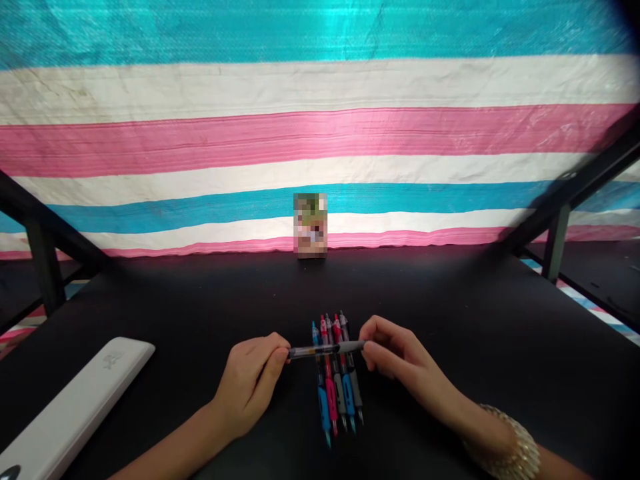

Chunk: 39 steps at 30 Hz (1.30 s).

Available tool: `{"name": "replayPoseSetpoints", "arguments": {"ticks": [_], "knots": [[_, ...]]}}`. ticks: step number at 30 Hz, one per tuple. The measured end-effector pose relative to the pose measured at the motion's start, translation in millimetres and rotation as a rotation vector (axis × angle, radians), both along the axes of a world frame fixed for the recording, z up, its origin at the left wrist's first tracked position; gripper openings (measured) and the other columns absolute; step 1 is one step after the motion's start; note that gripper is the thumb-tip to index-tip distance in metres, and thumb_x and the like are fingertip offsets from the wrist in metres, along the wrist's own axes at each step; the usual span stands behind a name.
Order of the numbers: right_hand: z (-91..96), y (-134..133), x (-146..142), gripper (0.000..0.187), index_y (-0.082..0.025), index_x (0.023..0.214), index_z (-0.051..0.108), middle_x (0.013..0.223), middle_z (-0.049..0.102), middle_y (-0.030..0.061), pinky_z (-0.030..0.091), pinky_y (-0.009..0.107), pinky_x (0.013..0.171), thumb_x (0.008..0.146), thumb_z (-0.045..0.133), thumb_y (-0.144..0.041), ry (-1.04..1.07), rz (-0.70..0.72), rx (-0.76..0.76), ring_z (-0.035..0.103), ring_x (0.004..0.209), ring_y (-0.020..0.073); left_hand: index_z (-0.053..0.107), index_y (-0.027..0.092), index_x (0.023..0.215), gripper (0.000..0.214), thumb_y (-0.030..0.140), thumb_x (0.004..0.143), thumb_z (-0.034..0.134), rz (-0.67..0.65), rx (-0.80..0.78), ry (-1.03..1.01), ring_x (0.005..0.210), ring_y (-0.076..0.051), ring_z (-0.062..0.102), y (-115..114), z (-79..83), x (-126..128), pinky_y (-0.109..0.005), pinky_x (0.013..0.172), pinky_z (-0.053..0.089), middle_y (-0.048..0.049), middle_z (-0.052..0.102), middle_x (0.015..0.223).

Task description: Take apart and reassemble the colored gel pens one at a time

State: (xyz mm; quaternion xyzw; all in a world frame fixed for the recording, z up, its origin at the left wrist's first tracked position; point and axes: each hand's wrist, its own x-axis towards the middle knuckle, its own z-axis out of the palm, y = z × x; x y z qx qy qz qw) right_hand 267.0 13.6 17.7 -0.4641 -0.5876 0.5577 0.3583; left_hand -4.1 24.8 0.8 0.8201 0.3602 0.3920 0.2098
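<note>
A clear-barrelled pen [313, 351] with a grey grip lies level between my two hands. My left hand [255, 380] is closed around its left end, and that end is hidden in the fingers. At the grey end, the thumb and fingers of my right hand [395, 350] pinch the tip. Below the held pen, several pens [329, 397] lie side by side on the black table [240, 293], with blue, pink and grey grips at their near ends. The held pen crosses in front of their barrels.
A long white device [85, 407] lies at the left front. A small pixelated picture [311, 227] stands at the table's back edge, before a striped tarp [200, 143]. Black metal frame bars [555, 243] flank both sides. A beaded bracelet [515, 440] circles my right wrist.
</note>
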Motion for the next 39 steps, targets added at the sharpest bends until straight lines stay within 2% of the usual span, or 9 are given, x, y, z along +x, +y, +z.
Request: {"name": "replayPoseSetpoints", "arguments": {"ticks": [3, 8, 12, 17, 20, 23, 29, 33, 39], "knots": [[-1.6, 0.2, -0.5, 0.049, -0.018, 0.069, 0.053, 0.064, 0.050, -0.0021, 0.028, 0.026, 0.052, 0.101, 0.048, -0.055, -0.016, 0.017, -0.015, 0.037, 0.057, 0.0109, 0.053, 0.021, 0.082, 0.024, 0.011, 0.100, 0.040, 0.003, 0.009, 0.007, 0.052, -0.011, 0.048, 0.2, 0.0, 0.6, -0.023, 0.056, 0.036, 0.0044, 0.049, 0.065], [-1.7, 0.4, -0.3, 0.038, -0.018, 0.080, 0.056, 0.067, 0.050, -0.0035, 0.029, 0.024, 0.051, 0.094, 0.063, -0.053, 0.035, -0.013, -0.031, 0.039, 0.058, 0.0102, 0.053, 0.021, 0.081, 0.025, 0.011, 0.100, 0.039, 0.008, -0.001, 0.005, 0.052, -0.011, 0.048, 0.4, -1.8, 0.3, -0.023, 0.055, 0.036, 0.0045, 0.048, 0.064], [-1.5, 0.9, 0.1, 0.048, -0.018, 0.073, 0.053, 0.065, 0.053, -0.0013, 0.029, 0.024, 0.050, 0.099, 0.051, -0.057, 0.032, 0.013, -0.066, 0.041, 0.055, 0.0100, 0.053, 0.020, 0.082, 0.025, 0.012, 0.101, 0.039, 0.004, -0.007, 0.018, 0.052, -0.011, 0.047, 0.6, -3.0, -0.7, -0.024, 0.055, 0.036, 0.0043, 0.048, 0.064], [-1.5, 3.1, -0.7, 0.039, -0.017, 0.081, 0.057, 0.067, 0.053, -0.0034, 0.030, 0.022, 0.049, 0.092, 0.065, -0.054, 0.072, 0.005, -0.071, 0.040, 0.054, 0.0080, 0.055, 0.020, 0.083, 0.024, 0.011, 0.100, 0.039, 0.014, 0.018, 0.005, 0.051, -0.011, 0.046, 1.2, -1.9, -0.2, -0.023, 0.054, 0.036, 0.0040, 0.048, 0.064], [-3.0, 4.2, -1.6, 0.042, -0.017, 0.087, 0.059, 0.068, 0.056, -0.0024, 0.034, 0.021, 0.048, 0.093, 0.061, -0.058, 0.099, 0.010, -0.100, 0.044, 0.052, 0.0080, 0.054, 0.020, 0.081, 0.025, 0.011, 0.100, 0.040, 0.012, 0.012, 0.004, 0.051, -0.011, 0.047, 0.9, -1.1, 0.2, -0.023, 0.053, 0.036, 0.0040, 0.048, 0.064], [-5.5, 3.8, -2.4, 0.048, -0.016, 0.077, 0.057, 0.064, 0.058, -0.0010, 0.033, 0.020, 0.045, 0.095, 0.056, -0.061, 0.064, 0.008, -0.109, 0.045, 0.048, 0.0072, 0.057, 0.020, 0.082, 0.024, 0.014, 0.100, 0.041, 0.025, 0.007, -0.012, 0.050, -0.010, 0.046, -0.1, -0.3, 0.3, -0.023, 0.052, 0.036, 0.0047, 0.047, 0.062], [-4.3, 2.0, -2.9, 0.036, -0.016, 0.090, 0.061, 0.070, 0.063, -0.0006, 0.037, 0.017, 0.042, 0.087, 0.073, -0.050, 0.116, -0.027, -0.088, 0.053, 0.052, 0.0086, 0.063, 0.020, 0.102, 0.022, 0.030, 0.103, 0.044, 0.070, -0.370, -0.187, 0.046, -0.011, 0.052, -0.6, 4.1, 3.6, -0.022, 0.048, 0.039, 0.0058, 0.052, 0.056], [-1.4, 0.9, -3.2, 0.033, -0.017, 0.089, 0.057, 0.071, 0.066, 0.0002, 0.037, 0.017, 0.040, 0.086, 0.075, -0.046, 0.174, -0.058, -0.083, 0.055, 0.050, 0.0088, 0.057, 0.020, 0.090, 0.026, 0.043, 0.101, 0.050, 0.106, -0.601, -0.452, 0.045, -0.011, 0.052, 1.4, 6.1, 8.3, -0.023, 0.050, 0.041, 0.0062, 0.056, 0.054], [-2.7, -1.7, 0.2, 0.028, -0.019, 0.084, 0.055, 0.069, 0.068, -0.0004, 0.041, 0.019, 0.045, 0.087, 0.074, -0.038, 0.276, -0.112, -0.040, 0.056, 0.050, 0.0091, 0.056, 0.019, 0.085, 0.032, 0.049, 0.095, 0.061, 0.139, -0.745, -0.673, 0.043, -0.007, 0.045, 2.8, 0.9, 8.6, -0.020, 0.048, 0.034, 0.0055, 0.058, 0.054]]}}
